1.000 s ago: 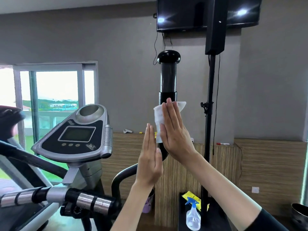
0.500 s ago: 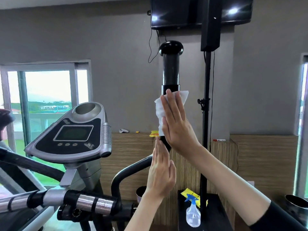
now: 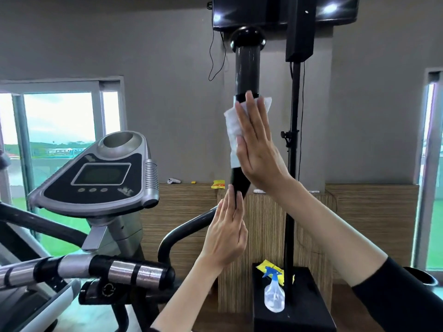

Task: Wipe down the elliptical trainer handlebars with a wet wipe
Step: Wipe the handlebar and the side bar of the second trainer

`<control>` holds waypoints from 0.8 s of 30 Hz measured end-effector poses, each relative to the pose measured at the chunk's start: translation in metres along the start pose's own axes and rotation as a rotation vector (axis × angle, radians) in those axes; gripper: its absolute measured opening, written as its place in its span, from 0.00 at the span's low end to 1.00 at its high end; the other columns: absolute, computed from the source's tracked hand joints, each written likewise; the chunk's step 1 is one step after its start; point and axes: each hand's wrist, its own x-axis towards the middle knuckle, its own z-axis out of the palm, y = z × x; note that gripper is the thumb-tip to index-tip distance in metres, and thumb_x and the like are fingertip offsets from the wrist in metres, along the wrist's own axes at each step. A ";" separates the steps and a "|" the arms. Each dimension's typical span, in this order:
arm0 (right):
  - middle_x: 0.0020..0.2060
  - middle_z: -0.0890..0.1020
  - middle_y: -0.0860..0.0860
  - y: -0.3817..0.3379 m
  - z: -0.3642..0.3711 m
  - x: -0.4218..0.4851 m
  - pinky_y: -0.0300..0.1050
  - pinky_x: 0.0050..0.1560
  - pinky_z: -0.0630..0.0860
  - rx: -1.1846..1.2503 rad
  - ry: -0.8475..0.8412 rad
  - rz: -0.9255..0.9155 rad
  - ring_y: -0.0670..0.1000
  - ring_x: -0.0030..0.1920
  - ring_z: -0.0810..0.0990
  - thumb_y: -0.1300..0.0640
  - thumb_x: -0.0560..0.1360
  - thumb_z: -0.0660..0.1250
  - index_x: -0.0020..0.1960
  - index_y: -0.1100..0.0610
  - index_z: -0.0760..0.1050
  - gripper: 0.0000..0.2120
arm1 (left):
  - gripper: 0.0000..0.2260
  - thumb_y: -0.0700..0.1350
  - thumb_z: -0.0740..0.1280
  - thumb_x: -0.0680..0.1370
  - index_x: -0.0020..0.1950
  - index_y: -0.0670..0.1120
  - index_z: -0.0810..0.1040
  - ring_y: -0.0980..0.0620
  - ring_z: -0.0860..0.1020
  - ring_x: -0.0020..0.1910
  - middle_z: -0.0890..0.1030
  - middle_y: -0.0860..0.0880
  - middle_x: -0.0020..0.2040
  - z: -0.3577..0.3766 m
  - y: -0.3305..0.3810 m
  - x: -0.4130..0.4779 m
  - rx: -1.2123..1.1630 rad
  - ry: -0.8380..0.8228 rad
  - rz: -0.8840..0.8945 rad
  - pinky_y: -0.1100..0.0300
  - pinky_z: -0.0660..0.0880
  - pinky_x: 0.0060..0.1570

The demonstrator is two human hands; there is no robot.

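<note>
The room has grey walls. At the far left a window (image 3: 57,121) shows green outside, and in front of it stands the elliptical's console (image 3: 100,178), above one chrome-banded lower grip (image 3: 124,274). A wood-grain ledge (image 3: 191,207) runs along the back wall and carries one small yellow packet (image 3: 218,184). In the middle, one black upright handlebar (image 3: 247,65) rises to a round cap. The left hand (image 3: 226,233) touches its lower stretch with straight fingers held together, gripping nothing. Higher up, one white wet wipe (image 3: 233,125) lies against the bar, and the flat right hand (image 3: 257,149) presses it there with straight fingers. Further right, one stand pole (image 3: 291,212) carries a black speaker (image 3: 299,27). One clear spray bottle (image 3: 274,295) sits on a black box (image 3: 299,317) at its foot. A second window (image 3: 434,164) edges the far right.
</note>
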 end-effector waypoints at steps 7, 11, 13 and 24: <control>0.75 0.55 0.64 -0.001 0.008 -0.003 0.39 0.75 0.46 -0.032 0.074 -0.048 0.55 0.76 0.44 0.65 0.80 0.52 0.74 0.69 0.54 0.24 | 0.35 0.41 0.53 0.77 0.77 0.41 0.35 0.46 0.41 0.78 0.36 0.43 0.78 0.019 -0.012 -0.012 -0.001 -0.008 -0.049 0.54 0.45 0.76; 0.77 0.42 0.48 0.018 0.034 -0.045 0.53 0.76 0.45 -0.278 0.059 -0.206 0.52 0.77 0.39 0.63 0.78 0.54 0.78 0.59 0.42 0.32 | 0.33 0.42 0.52 0.77 0.78 0.38 0.40 0.46 0.43 0.78 0.36 0.44 0.78 0.033 -0.024 -0.017 0.007 -0.007 -0.111 0.56 0.44 0.76; 0.77 0.40 0.47 0.028 0.045 -0.063 0.52 0.76 0.44 -0.408 0.074 -0.310 0.52 0.77 0.40 0.63 0.76 0.56 0.78 0.58 0.40 0.36 | 0.33 0.41 0.52 0.76 0.78 0.38 0.40 0.46 0.42 0.78 0.36 0.44 0.78 0.037 -0.030 -0.019 0.010 -0.011 -0.123 0.56 0.43 0.75; 0.77 0.52 0.48 0.036 0.030 -0.044 0.51 0.76 0.50 -0.380 0.119 -0.368 0.49 0.77 0.44 0.58 0.80 0.53 0.78 0.56 0.49 0.28 | 0.34 0.43 0.49 0.77 0.76 0.42 0.31 0.48 0.39 0.78 0.35 0.43 0.77 0.043 -0.050 -0.031 0.089 -0.064 -0.187 0.60 0.38 0.75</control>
